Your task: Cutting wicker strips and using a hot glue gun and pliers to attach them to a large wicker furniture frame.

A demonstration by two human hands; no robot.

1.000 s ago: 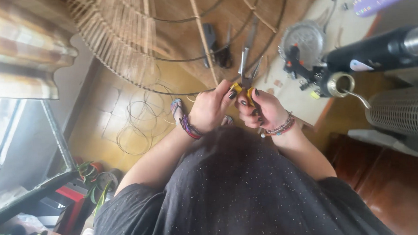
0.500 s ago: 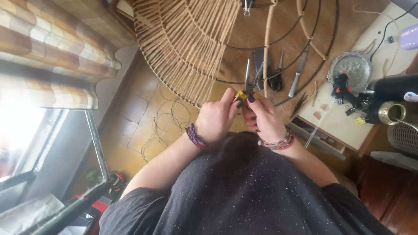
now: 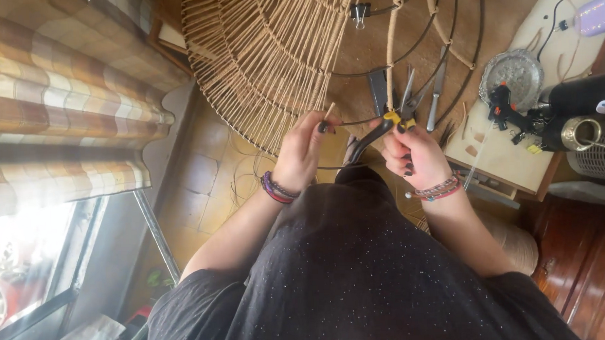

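Observation:
My right hand [image 3: 414, 157] grips a pair of pliers [image 3: 390, 122] with black handles and a yellow collar, jaws pointing up at the dark wire ring of a large round frame [image 3: 406, 56]. My left hand [image 3: 305, 149] pinches a thin tan cord end [image 3: 329, 111] beside the rim of the frame. Half of the frame is wound with tan cord [image 3: 270, 56] in radiating strands. A black binder clip [image 3: 358, 12] sits on the ring higher up. Both wrists wear bracelets.
Loose tools, scissors and a blade among them [image 3: 438, 89], lie under the frame. To the right stand a low table [image 3: 502, 158] with a silver round dish [image 3: 514, 79] and a black glue gun [image 3: 511, 110]. A checked curtain [image 3: 48, 99] hangs at left.
The view has swung down and left, showing more of the frame. My hands have drawn apart: the left now pinches the cord at the rim, the right holds the pliers alone.

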